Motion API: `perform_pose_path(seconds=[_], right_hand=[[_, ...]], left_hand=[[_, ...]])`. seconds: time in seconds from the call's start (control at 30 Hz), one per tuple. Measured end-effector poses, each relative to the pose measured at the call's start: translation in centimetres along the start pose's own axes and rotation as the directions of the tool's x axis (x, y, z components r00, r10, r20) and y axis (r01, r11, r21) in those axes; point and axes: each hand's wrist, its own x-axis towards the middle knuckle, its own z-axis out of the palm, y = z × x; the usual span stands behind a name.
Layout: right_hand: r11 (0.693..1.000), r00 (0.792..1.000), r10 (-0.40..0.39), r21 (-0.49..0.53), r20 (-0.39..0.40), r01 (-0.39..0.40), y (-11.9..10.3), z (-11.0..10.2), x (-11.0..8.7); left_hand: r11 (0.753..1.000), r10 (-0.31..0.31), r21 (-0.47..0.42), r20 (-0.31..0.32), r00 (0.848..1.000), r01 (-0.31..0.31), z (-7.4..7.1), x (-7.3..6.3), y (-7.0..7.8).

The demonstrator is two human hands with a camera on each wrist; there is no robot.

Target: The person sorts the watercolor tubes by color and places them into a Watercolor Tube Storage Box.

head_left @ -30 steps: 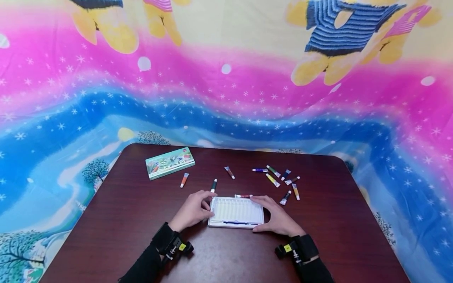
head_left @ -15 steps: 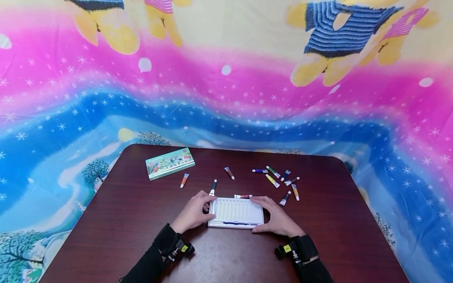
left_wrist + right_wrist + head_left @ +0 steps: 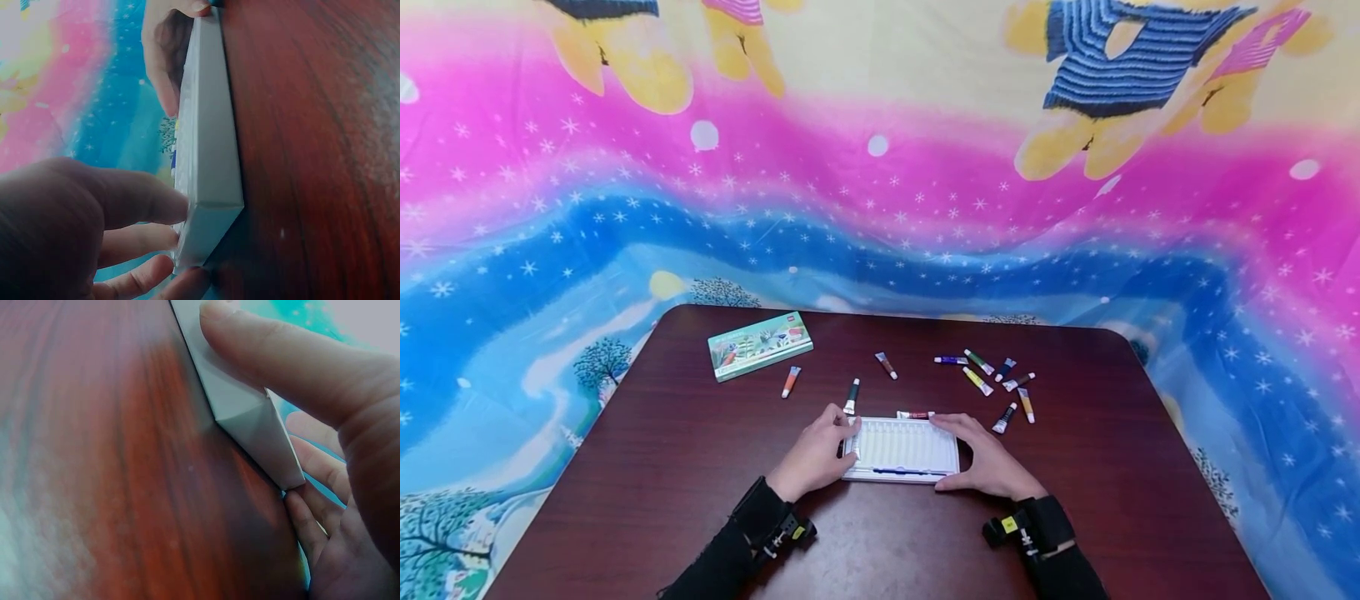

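A white plastic paint tray with ribbed slots sits in a shallow white box on the table. A thin blue paintbrush lies along its near side. My right hand grips the tray and box at the right end, thumb on the near side and fingers round the far corner. My left hand is at the left end, thumb and forefinger bent over the rim. Between those fingertips lies a pale, tube-like shape, partly hidden; I cannot tell whether they pinch it.
Beyond the tray's far edge lie a red paint tube and a dark green one. Several tubes, including a yellow one, are scattered at the back right. An orange tube lies near a green printed box.
My left hand has shifted slightly to the right, its thumb and forefinger moving from beside the tray onto its left end. The right hand and tray have stayed put.
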Motion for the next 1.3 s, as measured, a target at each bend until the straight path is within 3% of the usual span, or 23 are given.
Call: perform_pose_path(seconds=[0.2,0.47,0.6,0.73,1.07,1.17,1.23,1.3], right_hand=[[1.000,1.000,0.001,-0.002,0.000,-0.001,0.1,-0.1,0.0],[1.000,1.000,0.001,0.005,0.003,-0.001,0.1,0.1,0.0],[1.000,1.000,-0.003,0.004,0.002,0.003,0.2,0.1,0.0],[1.000,1.000,-0.001,0.003,-0.001,0.001,0.2,0.1,0.0],[1.000,1.000,-0.010,0.002,0.010,0.010,0.0,-0.5,0.1],[0.999,0.998,-0.041,-0.030,-0.048,0.040,0.1,-1.4,0.5],[0.996,0.991,-0.041,-0.079,-0.130,0.031,0.1,-2.6,1.3],[0.989,0.971,-0.027,-0.151,-0.239,-0.010,0.1,-4.0,2.4]], left_hand=[[0.994,0.088,0.070,-0.040,0.995,-0.085,0.1,-0.1,0.2],[0.998,0.035,-0.047,0.036,0.999,-0.033,-0.2,-0.2,-0.7],[0.993,0.056,-0.106,0.079,0.995,-0.047,-0.5,-0.1,-1.5],[0.992,0.084,-0.103,0.119,0.989,-0.072,-0.5,0.0,-1.9],[0.988,0.079,-0.139,0.116,0.990,-0.063,0.1,0.3,-2.4],[0.987,0.074,-0.150,0.119,0.990,-0.056,0.2,0.2,-2.5],[0.986,0.073,-0.156,0.121,0.990,-0.054,0.2,0.3,-2.5],[0.985,0.071,-0.166,0.121,0.990,-0.050,0.1,0.4,-2.6]])
